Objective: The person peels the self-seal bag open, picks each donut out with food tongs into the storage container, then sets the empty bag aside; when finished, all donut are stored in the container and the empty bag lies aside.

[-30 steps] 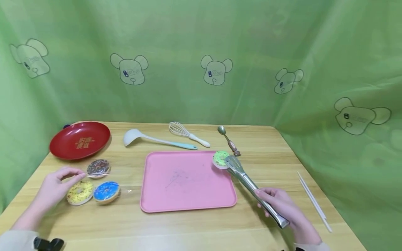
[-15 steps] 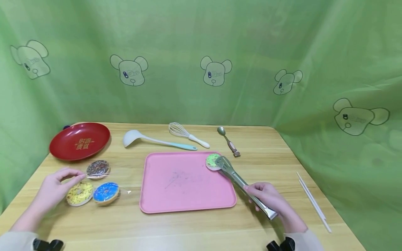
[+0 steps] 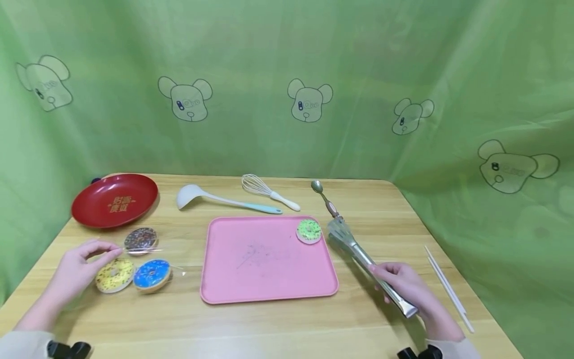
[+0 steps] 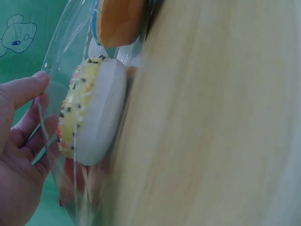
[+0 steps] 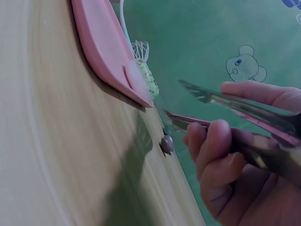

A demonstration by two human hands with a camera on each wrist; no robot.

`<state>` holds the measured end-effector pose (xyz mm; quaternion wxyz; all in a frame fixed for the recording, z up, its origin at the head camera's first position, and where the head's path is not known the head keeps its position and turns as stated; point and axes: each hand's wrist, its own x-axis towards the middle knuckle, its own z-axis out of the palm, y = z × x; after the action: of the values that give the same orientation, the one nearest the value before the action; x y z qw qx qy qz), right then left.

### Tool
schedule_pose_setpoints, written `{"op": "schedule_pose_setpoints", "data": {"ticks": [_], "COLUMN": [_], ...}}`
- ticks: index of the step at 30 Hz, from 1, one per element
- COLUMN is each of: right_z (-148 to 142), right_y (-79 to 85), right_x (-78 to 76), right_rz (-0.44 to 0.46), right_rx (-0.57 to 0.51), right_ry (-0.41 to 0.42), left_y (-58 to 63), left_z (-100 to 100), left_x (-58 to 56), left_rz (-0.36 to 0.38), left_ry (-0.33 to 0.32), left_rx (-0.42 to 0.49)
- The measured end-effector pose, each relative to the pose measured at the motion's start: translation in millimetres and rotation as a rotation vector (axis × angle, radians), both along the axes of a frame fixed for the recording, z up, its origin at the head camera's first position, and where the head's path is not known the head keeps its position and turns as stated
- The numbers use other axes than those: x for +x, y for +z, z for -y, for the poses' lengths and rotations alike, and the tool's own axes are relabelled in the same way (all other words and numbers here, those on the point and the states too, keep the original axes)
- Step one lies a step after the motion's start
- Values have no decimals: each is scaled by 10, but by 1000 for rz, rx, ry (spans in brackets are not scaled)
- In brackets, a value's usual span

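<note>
Green donut [image 3: 309,231] on the pink tray [image 3: 269,274], sprinkled side up, in the far right corner, apart from the metal tongs [image 3: 360,257]. Tongs grasped firmly in the right hand [image 3: 400,285], one digit along the upper arm, other fingers curled round the lower one. Tips parted, lifted clear of the wooden table [image 3: 269,329], just beyond the tray's right edge and close to the handle end of a small spoon [image 3: 331,208], with a dark shadow below on the wood in the right wrist view. At the other side, left hand [image 3: 80,262] pinching an edge of clear film [image 4: 61,37] between thumb and fingertips, palm held away from the table. Right beside that pinch, yellow donut [image 3: 114,275], sprinkled, seen through the film in the left wrist view; next to it, blue donut [image 3: 152,275] with a tan base; a little farther back, brown donut [image 3: 141,241], also sprinkled. Whether all three inside one wrapping or separate ones, hard to tell. Behind these, red plate [image 3: 89,209] with gold characters, at the far left of the table. Along the back, white ladle [image 3: 189,195] with a pale blue handle, then white whisk [image 3: 284,201]. Near the right edge, two white sticks [image 3: 446,286], side by side. All round, green curtain [image 3: 251,144] printed with outlined animal heads.
</note>
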<state>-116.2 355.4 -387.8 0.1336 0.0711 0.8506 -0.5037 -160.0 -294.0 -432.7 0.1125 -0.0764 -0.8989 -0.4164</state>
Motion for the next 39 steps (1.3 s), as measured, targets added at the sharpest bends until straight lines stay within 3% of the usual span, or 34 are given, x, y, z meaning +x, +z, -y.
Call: {"op": "schedule_pose_setpoints", "data": {"ticks": [4, 11, 15, 21, 29, 39], "right_z": [41, 292, 466, 739, 1177, 1665], "right_y": [25, 28, 31, 24, -45, -133], "right_x": [-21, -117, -211, -377, -567, -690], "right_rz": [-36, -132, -137, -126, -76, -25], "right_rx": [-44, -91, -116, -172, -373, -448], "right_ry": [-49, -34, -9, 73, 140, 186], "left_y": [8, 23, 22, 36, 37, 34], "left_z": [5, -10, -8, 8, 25, 13], "left_x": [6, 15, 21, 32, 41, 48], "left_rz": [-6, -7, 0, -2, 4, 5], "left_ry": [6, 5, 11, 18, 26, 34], "left_rx": [-5, -9, -4, -5, -16, -5]}}
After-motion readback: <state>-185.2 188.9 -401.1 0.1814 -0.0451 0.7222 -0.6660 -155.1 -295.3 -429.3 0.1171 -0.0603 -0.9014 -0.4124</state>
